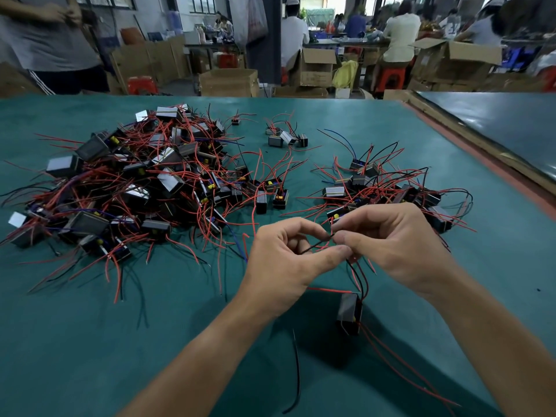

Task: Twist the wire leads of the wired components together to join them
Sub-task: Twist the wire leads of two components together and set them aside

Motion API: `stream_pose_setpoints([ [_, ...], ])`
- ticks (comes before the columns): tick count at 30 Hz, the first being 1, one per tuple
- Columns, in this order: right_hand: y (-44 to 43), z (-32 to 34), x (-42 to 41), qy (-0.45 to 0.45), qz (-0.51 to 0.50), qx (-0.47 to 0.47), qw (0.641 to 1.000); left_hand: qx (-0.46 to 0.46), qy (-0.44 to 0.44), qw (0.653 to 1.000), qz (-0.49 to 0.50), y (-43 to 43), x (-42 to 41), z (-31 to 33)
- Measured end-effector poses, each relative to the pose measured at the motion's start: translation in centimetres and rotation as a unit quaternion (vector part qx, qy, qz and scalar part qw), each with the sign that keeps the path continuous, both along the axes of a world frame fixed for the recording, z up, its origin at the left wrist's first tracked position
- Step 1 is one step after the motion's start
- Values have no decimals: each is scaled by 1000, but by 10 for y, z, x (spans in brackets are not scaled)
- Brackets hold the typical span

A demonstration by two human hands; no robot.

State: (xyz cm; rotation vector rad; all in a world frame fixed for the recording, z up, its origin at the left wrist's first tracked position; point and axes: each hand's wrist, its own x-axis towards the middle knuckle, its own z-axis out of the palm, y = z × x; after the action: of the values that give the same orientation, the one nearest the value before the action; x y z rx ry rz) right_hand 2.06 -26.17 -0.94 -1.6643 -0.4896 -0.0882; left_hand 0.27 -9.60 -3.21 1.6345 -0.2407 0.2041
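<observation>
left hand: fingers curled, thumb and forefinger pinch the leads
right hand: same pinch, meets left at fingertips
leads: black and red, between both hands; twist hidden by fingertips
component: 6 o'clock of hands, hangs on leads or rests on mat, cannot tell
progress: likely mid-twist on this unit
left to do: big pile at 10 o'clock looks untouched; small pile at 1 o'clock, joined or not unclear

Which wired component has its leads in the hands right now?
The lone component below the left hand and right hand, apart from the big pile and the smaller pile; its leads run up into those hands.
</observation>
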Motion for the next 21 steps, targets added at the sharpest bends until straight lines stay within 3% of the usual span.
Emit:
stream_pose_setpoints([
  [12, 1, 1, -1, -7, -5, 5, 1000, 7, -44, 998, -38, -1, 0, -3],
  [21, 2, -1, 0, 13, -1, 36, 999, -9, -61, 998, -13, -1, -1, -3],
])
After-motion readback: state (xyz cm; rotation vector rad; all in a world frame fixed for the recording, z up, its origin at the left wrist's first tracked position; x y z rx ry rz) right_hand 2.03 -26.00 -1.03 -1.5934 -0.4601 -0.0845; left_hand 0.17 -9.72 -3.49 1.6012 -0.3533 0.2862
